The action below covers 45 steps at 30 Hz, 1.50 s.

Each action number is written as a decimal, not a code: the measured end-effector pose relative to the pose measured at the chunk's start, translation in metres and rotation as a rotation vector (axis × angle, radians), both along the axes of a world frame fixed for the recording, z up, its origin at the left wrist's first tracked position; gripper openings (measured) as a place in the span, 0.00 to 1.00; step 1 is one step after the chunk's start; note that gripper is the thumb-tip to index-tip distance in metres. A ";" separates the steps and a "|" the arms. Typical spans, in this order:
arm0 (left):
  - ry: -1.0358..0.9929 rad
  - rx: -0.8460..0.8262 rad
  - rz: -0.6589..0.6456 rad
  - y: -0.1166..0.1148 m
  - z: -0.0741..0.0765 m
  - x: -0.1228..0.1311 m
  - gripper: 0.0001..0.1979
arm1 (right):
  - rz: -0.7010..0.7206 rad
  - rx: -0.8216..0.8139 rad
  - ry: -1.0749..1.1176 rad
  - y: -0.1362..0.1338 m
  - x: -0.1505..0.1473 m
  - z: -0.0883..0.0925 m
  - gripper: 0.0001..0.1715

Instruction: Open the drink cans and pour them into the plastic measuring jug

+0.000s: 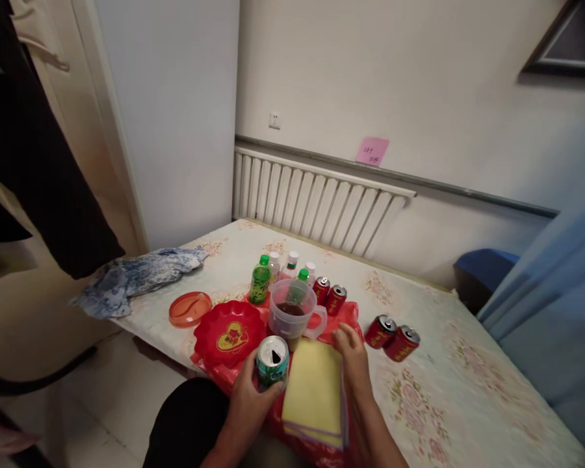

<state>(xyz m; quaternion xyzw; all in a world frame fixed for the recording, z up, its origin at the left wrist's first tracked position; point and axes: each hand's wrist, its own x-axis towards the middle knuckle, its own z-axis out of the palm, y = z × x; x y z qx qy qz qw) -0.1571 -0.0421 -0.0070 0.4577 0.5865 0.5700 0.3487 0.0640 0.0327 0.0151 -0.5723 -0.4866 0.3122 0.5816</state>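
Observation:
My left hand [253, 396] is wrapped around a green-and-teal drink can [273, 365], held upright, with a dark opening in its top. My right hand [353, 357] hovers at the right edge of a folded yellow cloth [314, 383], its fingers loosely bent and nothing visible in them. Just beyond both hands stands a clear plastic measuring jug [285, 318] with dark liquid inside and its handle to the right. A red scalloped plate [229, 335] lies left of the jug, on a red plastic bag [214, 372].
Behind the jug are green-capped bottles [260, 281], white-capped bottles [291, 263] and two red cans [336, 301]. Two more red cans [402, 343] stand to the right. An orange lid [190, 309] and blue-patterned fabric [146, 279] lie left on the flowered tablecloth [419, 403].

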 end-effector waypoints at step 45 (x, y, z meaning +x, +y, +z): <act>1.171 0.477 -0.289 0.051 -0.095 0.118 0.13 | -0.546 -0.074 -0.187 -0.043 0.267 -0.043 0.38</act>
